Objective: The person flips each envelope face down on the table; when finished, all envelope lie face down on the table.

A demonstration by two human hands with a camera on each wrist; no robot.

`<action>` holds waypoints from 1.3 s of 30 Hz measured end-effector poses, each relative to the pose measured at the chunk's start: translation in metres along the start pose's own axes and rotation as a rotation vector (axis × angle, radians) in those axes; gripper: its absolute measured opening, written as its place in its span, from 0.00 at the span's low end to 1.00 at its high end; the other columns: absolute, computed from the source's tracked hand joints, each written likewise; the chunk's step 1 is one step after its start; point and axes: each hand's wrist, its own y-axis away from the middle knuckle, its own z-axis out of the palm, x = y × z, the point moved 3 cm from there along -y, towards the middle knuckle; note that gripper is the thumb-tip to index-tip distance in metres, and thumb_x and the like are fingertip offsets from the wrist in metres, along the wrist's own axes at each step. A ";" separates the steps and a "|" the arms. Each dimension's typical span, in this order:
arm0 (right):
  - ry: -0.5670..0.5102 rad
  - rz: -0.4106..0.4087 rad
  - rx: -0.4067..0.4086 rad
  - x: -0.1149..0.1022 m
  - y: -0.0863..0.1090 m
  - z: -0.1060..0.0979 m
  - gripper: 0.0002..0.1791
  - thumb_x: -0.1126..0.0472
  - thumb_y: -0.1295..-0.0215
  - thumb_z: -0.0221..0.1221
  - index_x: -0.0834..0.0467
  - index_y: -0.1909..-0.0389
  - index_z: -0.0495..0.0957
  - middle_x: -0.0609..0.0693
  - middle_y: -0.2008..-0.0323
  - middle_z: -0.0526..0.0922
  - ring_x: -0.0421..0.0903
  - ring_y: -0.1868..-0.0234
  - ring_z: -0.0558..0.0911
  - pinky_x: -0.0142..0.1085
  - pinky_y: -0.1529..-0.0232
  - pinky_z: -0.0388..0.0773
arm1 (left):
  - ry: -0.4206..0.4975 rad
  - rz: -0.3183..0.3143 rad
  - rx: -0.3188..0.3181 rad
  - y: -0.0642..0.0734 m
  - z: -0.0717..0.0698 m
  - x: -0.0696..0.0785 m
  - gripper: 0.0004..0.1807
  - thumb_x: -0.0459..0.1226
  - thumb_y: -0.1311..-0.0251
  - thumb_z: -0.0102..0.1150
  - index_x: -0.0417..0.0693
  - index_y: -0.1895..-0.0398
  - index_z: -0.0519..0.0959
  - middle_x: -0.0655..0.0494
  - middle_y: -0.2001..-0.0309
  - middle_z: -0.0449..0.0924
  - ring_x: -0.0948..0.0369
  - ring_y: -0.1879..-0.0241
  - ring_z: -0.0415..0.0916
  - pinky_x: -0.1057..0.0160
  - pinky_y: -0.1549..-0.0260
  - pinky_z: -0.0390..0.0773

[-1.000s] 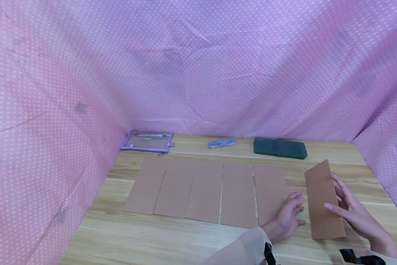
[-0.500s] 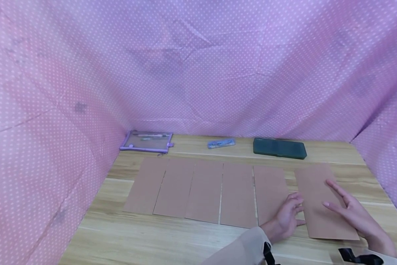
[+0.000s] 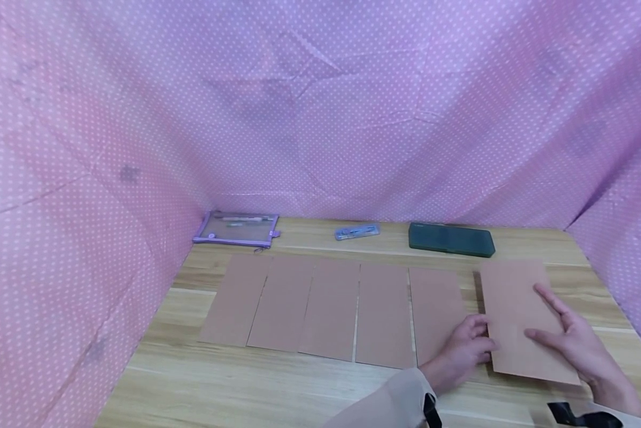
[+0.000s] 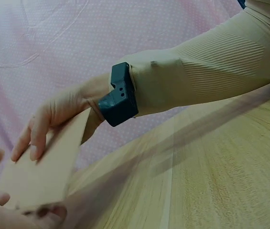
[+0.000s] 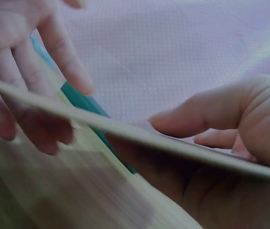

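Observation:
A brown cardboard panel (image 3: 520, 315) is raised off the table at the right, casting a shadow along its left side. My right hand (image 3: 577, 345) grips its right side, thumb and index finger over the top face and other fingers underneath, as the right wrist view shows. At the opposite edge is my left hand (image 3: 461, 351). Several of its fingers (image 5: 34, 119) reach under the panel's edge, while its thumb stands apart above. To the left, several similar cardboard panels (image 3: 331, 309) lie flat in a row, the rightmost (image 3: 436, 309) partly hidden behind the left hand.
Along the back of the wooden table (image 3: 245, 386) lie a purple-edged clear pouch (image 3: 237, 229) with pens, a small blue case (image 3: 357, 232) and a dark green box (image 3: 451, 239). Pink dotted cloth (image 3: 320, 119) encloses the back and sides.
The steeply tilted cardboard panel first swung down nearly flat, then lifted slightly and shifted right and away. The left hand's fingers moved in to the panel's left edge. The row stayed still.

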 end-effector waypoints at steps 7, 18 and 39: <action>-0.180 -0.123 0.050 -0.009 0.000 0.001 0.48 0.85 0.38 0.49 0.51 0.20 0.49 0.26 0.26 0.59 0.19 0.41 0.72 0.13 0.50 0.73 | -0.111 0.056 -0.051 0.010 0.002 0.003 0.27 0.17 0.50 0.55 0.47 0.48 0.81 0.63 0.56 0.83 0.70 0.73 0.72 0.77 0.69 0.74; -0.209 -0.149 -0.053 -0.011 0.008 0.003 0.47 0.85 0.34 0.44 0.55 0.19 0.40 0.36 0.18 0.34 0.21 0.25 0.48 0.13 0.36 0.62 | -0.162 0.128 -0.031 0.017 -0.003 0.012 0.26 0.17 0.52 0.59 0.45 0.51 0.83 0.59 0.56 0.88 0.73 0.69 0.77 0.79 0.70 0.76; 0.410 0.180 0.024 0.012 0.062 -0.006 0.42 0.71 0.29 0.55 0.45 0.20 0.49 0.08 0.49 0.58 0.18 0.56 0.77 0.24 0.66 0.81 | -0.339 0.027 0.085 0.034 -0.005 -0.005 0.25 0.22 0.46 0.61 0.59 0.51 0.83 0.61 0.47 0.85 0.70 0.63 0.81 0.76 0.64 0.80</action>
